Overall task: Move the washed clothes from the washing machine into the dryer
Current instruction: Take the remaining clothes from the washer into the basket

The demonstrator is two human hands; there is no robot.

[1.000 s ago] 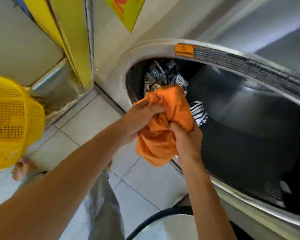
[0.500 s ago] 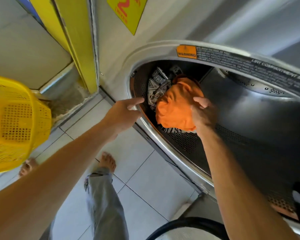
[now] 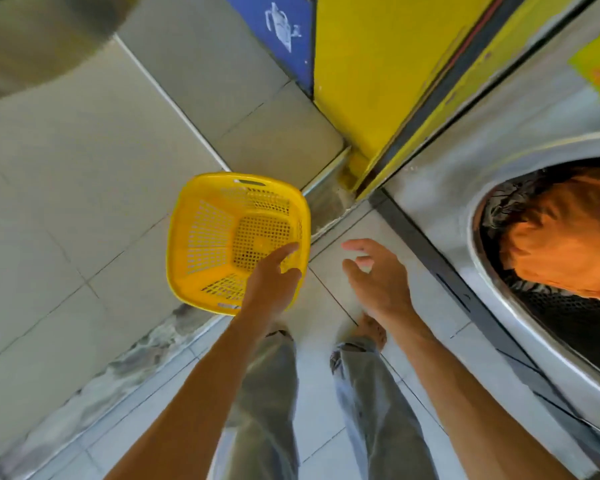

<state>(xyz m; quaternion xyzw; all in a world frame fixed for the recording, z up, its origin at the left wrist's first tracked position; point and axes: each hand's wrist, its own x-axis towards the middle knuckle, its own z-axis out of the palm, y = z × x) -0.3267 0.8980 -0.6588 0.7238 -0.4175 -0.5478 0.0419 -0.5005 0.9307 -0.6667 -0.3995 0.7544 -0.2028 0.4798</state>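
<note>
Orange garment [image 3: 565,237] now released inside dryer [image 3: 499,306], cut off at frame edge; left hand [image 3: 274,282], right hand [image 3: 378,275] empty, fingers loose

A yellow perforated laundry basket [image 3: 222,237] sits left. At right, an orange garment [image 3: 561,247] lies over black-and-white patterned cloth [image 3: 499,209] inside the silver dryer [image 3: 465,168]. The far wall panel [image 3: 378,64] is yellow.

basket [image 3: 201,237] on floor [image 3: 84,220], left | left hand [image 3: 272,289] over basket's near corner | right hand [image 3: 378,282] between basket and dryer [image 3: 440,188] | garment [image 3: 561,244] inside dryer opening, right
</note>
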